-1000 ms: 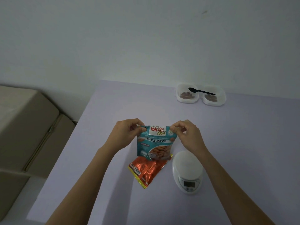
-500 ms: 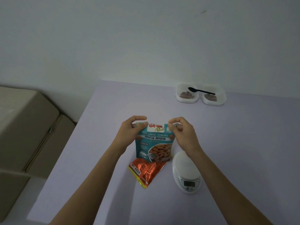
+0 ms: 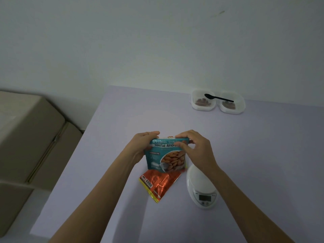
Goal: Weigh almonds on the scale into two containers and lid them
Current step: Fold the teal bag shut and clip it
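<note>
The left hand [image 3: 142, 146] and right hand [image 3: 196, 149] pinch the top of the almond bag [image 3: 166, 158]. It seems light, soft and a little slippery, so the upper corners are best to hold.

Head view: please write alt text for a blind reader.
A left hand and right hand grip a teal almond bag over a table. An orange packet and white scale lie nearby; two containers and a black spoon sit behind.

An orange foil packet [image 3: 160, 183] lies on the lilac table [image 3: 263, 155], cardboard boxes [image 3: 29, 137] alongside.
</note>
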